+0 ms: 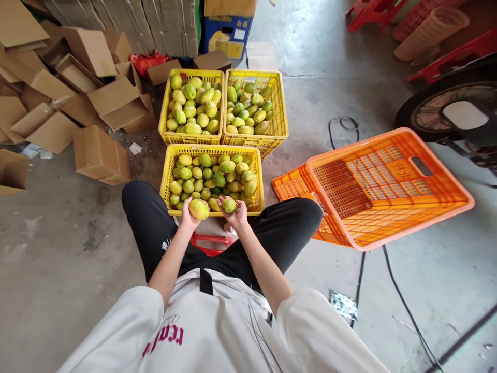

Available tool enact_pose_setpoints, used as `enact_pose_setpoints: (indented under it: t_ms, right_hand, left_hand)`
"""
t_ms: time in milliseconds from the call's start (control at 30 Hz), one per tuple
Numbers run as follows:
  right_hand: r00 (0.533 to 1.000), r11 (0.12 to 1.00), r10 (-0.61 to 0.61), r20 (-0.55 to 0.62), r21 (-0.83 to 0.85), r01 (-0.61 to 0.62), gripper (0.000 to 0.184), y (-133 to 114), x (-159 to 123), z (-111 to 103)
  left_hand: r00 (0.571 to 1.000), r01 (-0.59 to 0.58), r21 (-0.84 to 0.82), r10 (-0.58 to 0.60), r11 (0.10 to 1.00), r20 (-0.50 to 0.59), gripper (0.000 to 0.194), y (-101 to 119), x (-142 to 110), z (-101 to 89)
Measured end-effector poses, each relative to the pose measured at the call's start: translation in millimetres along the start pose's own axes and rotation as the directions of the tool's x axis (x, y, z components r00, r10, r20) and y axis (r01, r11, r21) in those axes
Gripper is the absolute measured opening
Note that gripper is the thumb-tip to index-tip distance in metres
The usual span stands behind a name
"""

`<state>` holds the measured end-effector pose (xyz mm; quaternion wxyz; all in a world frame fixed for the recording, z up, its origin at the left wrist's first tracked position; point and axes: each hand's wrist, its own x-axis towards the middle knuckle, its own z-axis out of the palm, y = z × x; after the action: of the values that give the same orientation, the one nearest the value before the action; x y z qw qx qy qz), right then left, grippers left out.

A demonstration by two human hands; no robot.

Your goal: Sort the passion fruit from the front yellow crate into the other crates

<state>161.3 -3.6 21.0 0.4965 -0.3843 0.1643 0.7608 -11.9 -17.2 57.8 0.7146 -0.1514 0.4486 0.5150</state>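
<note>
Cradling fruit in each upturned hand.

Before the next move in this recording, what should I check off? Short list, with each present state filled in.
1. Left hand holds the yellow fruit: ok.
2. Right hand holds the greener fruit: ok.
3. Held fruits apart from each other: ok.
4. One hand free: not ok, each holds a fruit.
5. Undersides of held fruits unmarked: cannot tell, hidden by the hands.
6. Near yellow crate upright: ok.
</note>
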Motion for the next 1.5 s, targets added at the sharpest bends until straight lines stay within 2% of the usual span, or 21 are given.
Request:
enact_pose_setpoints:
  t_ms: [133, 200, 300, 433, 533, 667, 833, 1000, 1133, 1233, 1333, 1500]
  right_hand:
    - [0.991, 0.997, -0.069, 0.115, 0.053, 0.063, 0.031, 1.4, -5.5, 5.0]
    - [0.983, 0.996, -0.087, 0.159, 0.026, 0.084, 0.026, 1.0, -8.3, 6.2]
    - [0.985, 0.998, -0.054, 0.166, -0.024, 0.058, 0.014, 0.0, -10.6, 5.6]
    - [0.987, 0.999, -0.038, 0.158, -0.014, 0.041, 0.007, -0.8, -12.1, 4.7]
    - [0.992, 0.999, -0.018, 0.128, -0.046, 0.024, 0.01, -0.9, -12.2, 5.8]
    - [0.992, 0.984, 0.108, 0.067, -0.147, -0.097, 0.007, 0.1, -9.3, 5.0]
    - [0.99, 0.973, 0.14, -0.022, -0.182, -0.142, 0.004, 0.9, -5.4, -0.3]
    - [0.992, 0.979, 0.12, -0.039, -0.164, -0.125, 0.007, 0.1, -3.7, -2.0]
    - [0.998, 0.99, 0.063, -0.013, -0.127, -0.064, 0.005, -0.1, -5.9, 0.9]
    - [0.999, 0.996, -0.005, 0.052, -0.086, 0.01, 0.018, 0.0, -10.9, 6.6]
    - [0.99, 0.998, -0.006, 0.143, -0.057, 0.014, 0.029, 0.9, -16.5, 13.5]
    - [0.984, 0.997, 0.018, 0.18, -0.08, -0.004, 0.018, 1.7, -21.1, 17.8]
  left_hand:
    - [0.996, -0.01, -0.032, 0.012, 0.999, 0.083, 0.037, 4.6, -1.8, -0.9]
    - [0.99, -0.006, -0.02, 0.008, 1.0, 0.141, 0.039, 4.4, -2.9, -0.5]
    - [0.986, -0.013, -0.003, 0.013, 1.0, 0.165, 0.032, 2.7, -4.1, 0.9]
    - [0.993, -0.028, -0.018, 0.029, 0.999, 0.114, 0.02, 2.2, -4.0, 1.1]
    - [0.998, -0.051, -0.024, 0.052, 0.998, 0.04, 0.018, 2.5, -2.4, -0.4]
    - [0.997, 0.046, 0.007, -0.046, 0.999, 0.059, 0.021, 1.7, -0.4, -1.9]
    - [0.997, 0.07, 0.019, -0.07, 0.997, 0.015, 0.02, 2.4, 0.4, -0.9]
    - [0.996, 0.074, -0.021, -0.075, 0.997, -0.045, 0.021, 3.4, 0.8, 1.3]
    - [0.994, 0.068, -0.025, -0.07, 0.997, -0.089, 0.031, 3.5, 0.6, 2.9]
    - [0.992, 0.073, -0.021, -0.074, 0.997, -0.101, 0.038, 4.1, 0.4, 3.2]
    - [0.997, 0.049, -0.006, -0.049, 0.999, -0.053, 0.038, 3.7, -1.0, 3.8]
    - [0.993, -0.022, 0.006, 0.021, 1.0, 0.115, 0.022, 1.2, -8.5, 6.4]
